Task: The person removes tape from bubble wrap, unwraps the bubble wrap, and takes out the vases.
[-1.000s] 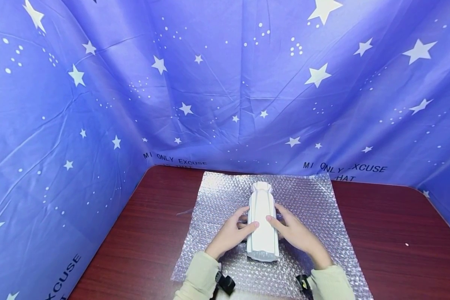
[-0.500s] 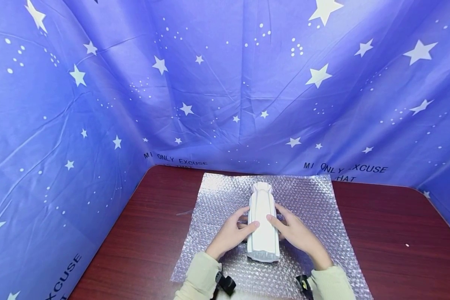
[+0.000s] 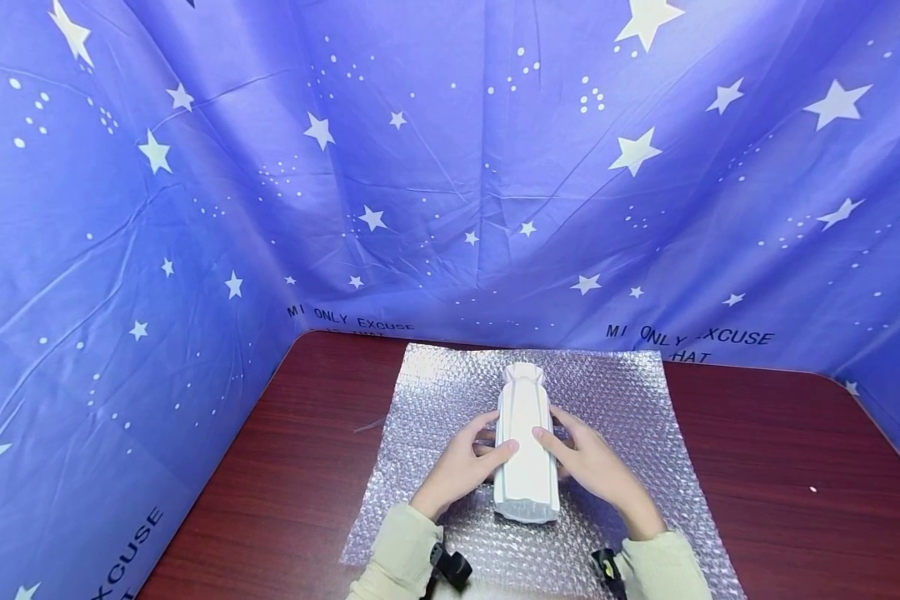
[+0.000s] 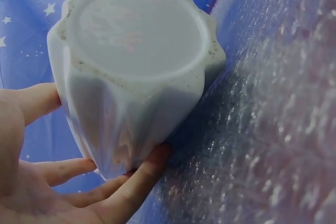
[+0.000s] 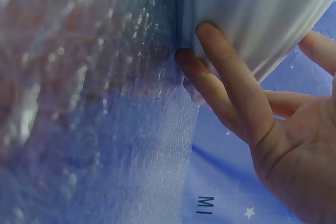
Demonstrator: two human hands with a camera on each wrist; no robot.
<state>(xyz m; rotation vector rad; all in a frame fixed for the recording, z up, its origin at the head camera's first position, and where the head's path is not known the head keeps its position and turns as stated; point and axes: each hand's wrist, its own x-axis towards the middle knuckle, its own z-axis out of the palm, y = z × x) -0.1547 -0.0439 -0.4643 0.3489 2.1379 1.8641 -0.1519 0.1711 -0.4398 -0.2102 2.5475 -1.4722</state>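
A white fluted vase [image 3: 527, 446] lies on its side on a sheet of bubble wrap [image 3: 442, 383], its narrow neck pointing away from me. My left hand [image 3: 461, 467] holds its left side, thumb on top and fingers lower down. From the right, my right hand [image 3: 598, 465] grips it in the same way. In the left wrist view the round base of the vase [image 4: 139, 35] faces the camera, scalloped at the rim with small dark marks. The right wrist view shows fingertips [image 5: 210, 32] against the vase's lower side, close to the wrap.
The bubble wrap lies flat on a dark red wooden table [image 3: 300, 450]. A blue curtain with white stars [image 3: 450, 167] closes off the back and sides. A small white speck [image 3: 813, 489] lies on the table at right.
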